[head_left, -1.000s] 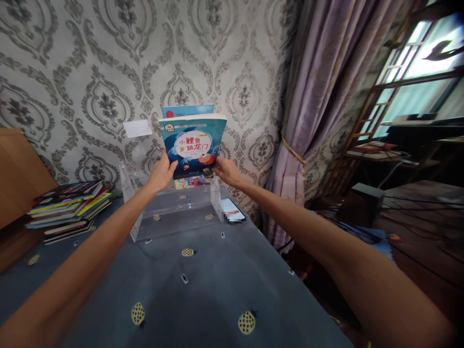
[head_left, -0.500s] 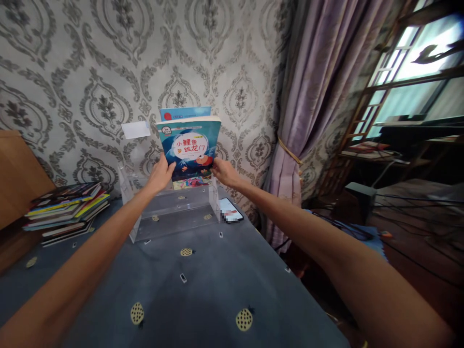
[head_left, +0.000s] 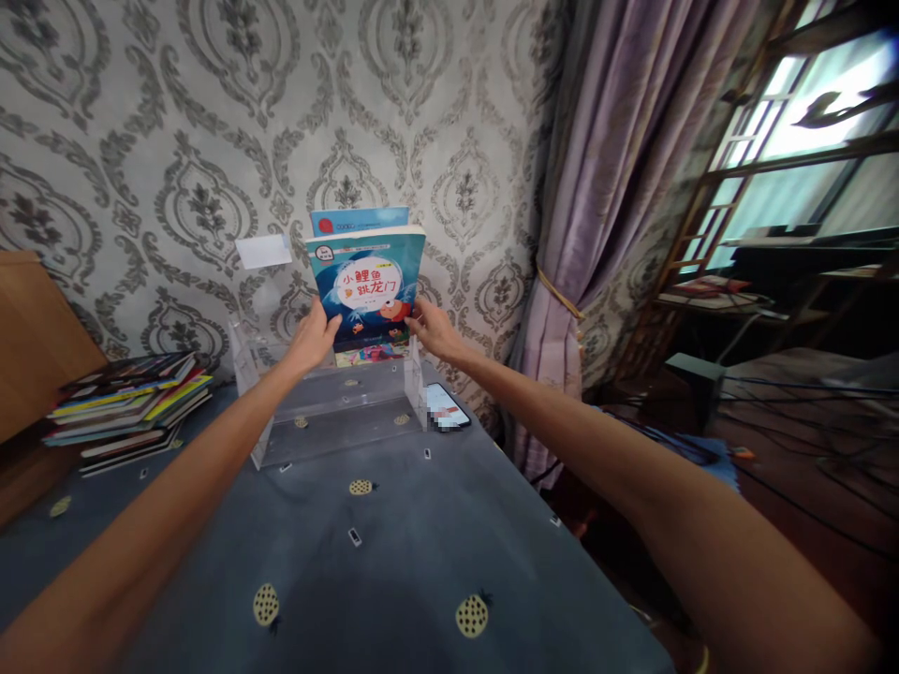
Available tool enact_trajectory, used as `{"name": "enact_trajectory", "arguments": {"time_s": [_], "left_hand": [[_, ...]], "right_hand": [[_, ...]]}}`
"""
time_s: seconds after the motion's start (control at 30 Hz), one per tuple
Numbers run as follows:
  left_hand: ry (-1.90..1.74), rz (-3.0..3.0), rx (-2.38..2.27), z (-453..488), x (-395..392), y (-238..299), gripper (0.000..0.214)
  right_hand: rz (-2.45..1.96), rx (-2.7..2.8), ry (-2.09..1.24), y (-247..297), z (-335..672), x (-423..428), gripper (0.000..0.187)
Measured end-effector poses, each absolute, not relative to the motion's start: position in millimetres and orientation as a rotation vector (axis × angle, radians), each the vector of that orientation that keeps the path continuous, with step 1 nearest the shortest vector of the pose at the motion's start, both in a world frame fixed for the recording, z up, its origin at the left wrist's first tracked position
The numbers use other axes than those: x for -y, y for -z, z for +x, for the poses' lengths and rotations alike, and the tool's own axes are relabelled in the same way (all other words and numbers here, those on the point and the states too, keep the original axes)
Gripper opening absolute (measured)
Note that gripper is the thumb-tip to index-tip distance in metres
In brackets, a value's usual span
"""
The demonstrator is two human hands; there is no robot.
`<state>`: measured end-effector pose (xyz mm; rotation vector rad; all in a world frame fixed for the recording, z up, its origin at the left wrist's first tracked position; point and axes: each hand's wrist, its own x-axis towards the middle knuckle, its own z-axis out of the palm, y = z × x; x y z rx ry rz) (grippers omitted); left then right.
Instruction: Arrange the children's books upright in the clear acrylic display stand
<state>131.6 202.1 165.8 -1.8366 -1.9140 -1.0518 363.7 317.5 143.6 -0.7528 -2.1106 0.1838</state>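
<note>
A blue picture book (head_left: 366,285) with Chinese characters on its cover is gripped at both sides, upright over a clear acrylic rack (head_left: 337,431). My left hand (head_left: 316,334) is closed on its lower left edge, thumb on the cover. On the lower right edge, my right hand (head_left: 431,329) is closed with the thumb in front. Behind it stands another book with a light blue top (head_left: 361,219), and a colourful strip of cover shows below the held book. The held book's bottom edge sits above the rack's front tier; whether it rests on anything I cannot tell.
A phone (head_left: 446,408) lies right of the rack on the blue pineapple-patterned tablecloth (head_left: 414,543). Stacked books (head_left: 130,407) stand at the left beside a wooden panel (head_left: 42,346). A white label (head_left: 263,251) rises at the rack's left. Purple curtain (head_left: 562,271) hangs beyond the table's right edge.
The held book has shifted and turned very slightly, its right edge moving a little left. My right hand still grips it, slightly adjusted; my left hand has barely moved.
</note>
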Motion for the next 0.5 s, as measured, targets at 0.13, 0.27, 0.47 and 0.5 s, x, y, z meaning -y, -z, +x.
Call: {"name": "enact_trajectory", "arguments": {"time_s": [0.13,0.27,0.47,0.5], "left_hand": [[1.055,-1.830,1.901,129,-205,-163,0.055],[1.062,-1.840,1.900,128,-206,-162,0.056],[0.987,-1.852,1.965,137,-202,-163,0.058],[0.978,-1.839,1.977,138,-200,-163,0.056]], "right_hand": [[-0.726,2.070,-0.227,-143,362,-317,0.019],[-0.747,2.076,-0.239,-143,362,-318,0.017],[-0.799,2.078,-0.273,-145,362,-321,0.014],[-0.802,2.076,-0.278,-145,362,-321,0.014]]}}
